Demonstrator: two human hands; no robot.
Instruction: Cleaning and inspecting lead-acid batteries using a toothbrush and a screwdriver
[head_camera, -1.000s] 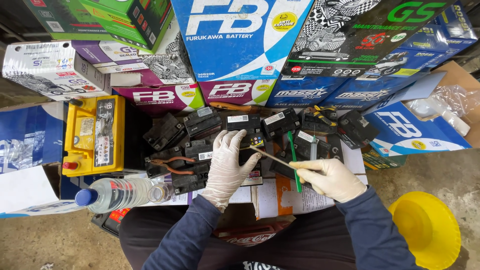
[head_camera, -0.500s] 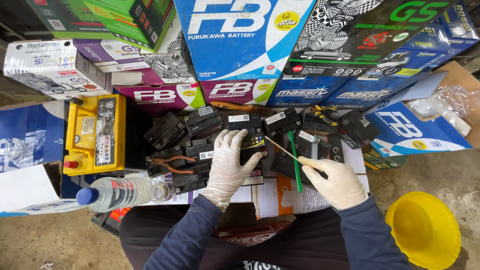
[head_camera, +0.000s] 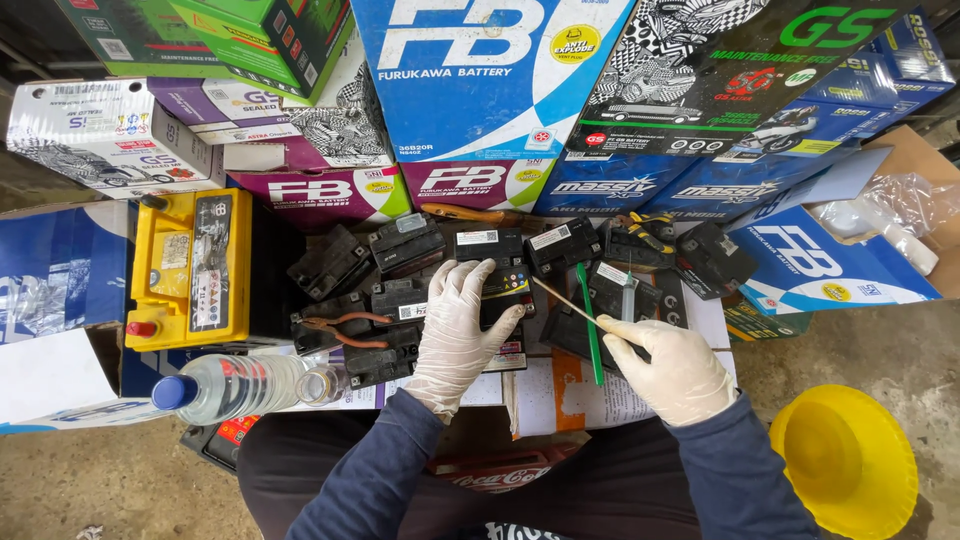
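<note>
Right hand (head_camera: 672, 368), pinching a thin stick (head_camera: 563, 302), has drawn back from the small black battery (head_camera: 500, 285) centre frame; left hand (head_camera: 455, 335) rests flat on it, grip unclosed

I'm seeing white gloves on both hands: left hand (head_camera: 455, 335), right hand (head_camera: 672, 368). I'm wearing dark blue sleeves (head_camera: 370, 470). The small batteries (head_camera: 408, 243) are showing black with white labels. The big battery (head_camera: 190, 268) is showing yellow with a black top strip and a red terminal cap. The pliers (head_camera: 345, 330) are showing reddish-brown handles. The thin stick (head_camera: 565, 302) is reading pale tan, and the tool (head_camera: 590, 320) beside it green. The clear bottle (head_camera: 235, 388) is showing a blue cap. The funnel (head_camera: 845, 460) is reading yellow. The stacked boxes (head_camera: 480, 70) are showing blue-white, purple, green, and black-and-white doodle print.
</note>
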